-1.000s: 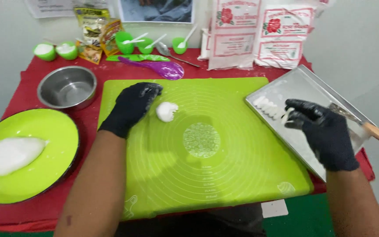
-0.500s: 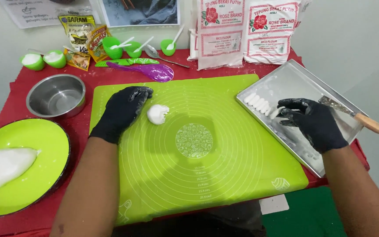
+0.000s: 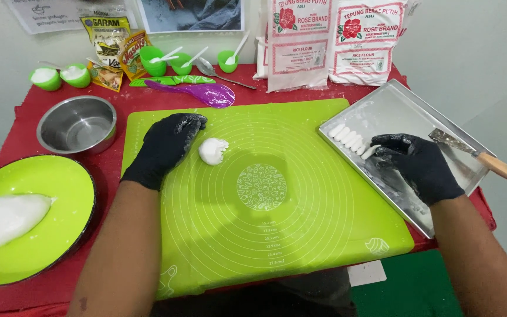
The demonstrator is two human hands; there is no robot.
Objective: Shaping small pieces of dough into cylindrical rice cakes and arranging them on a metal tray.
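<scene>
Green mat nearest, left hand in a black glove flat, fingers loosely spread, touching white dough lump at its 3 o'clock, right hand pinching a dough piece in the metal tray, steel bowl at 10 o'clock.

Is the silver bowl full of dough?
No, the silver bowl is empty; the big white dough lump lies on the green plate instead.
</scene>
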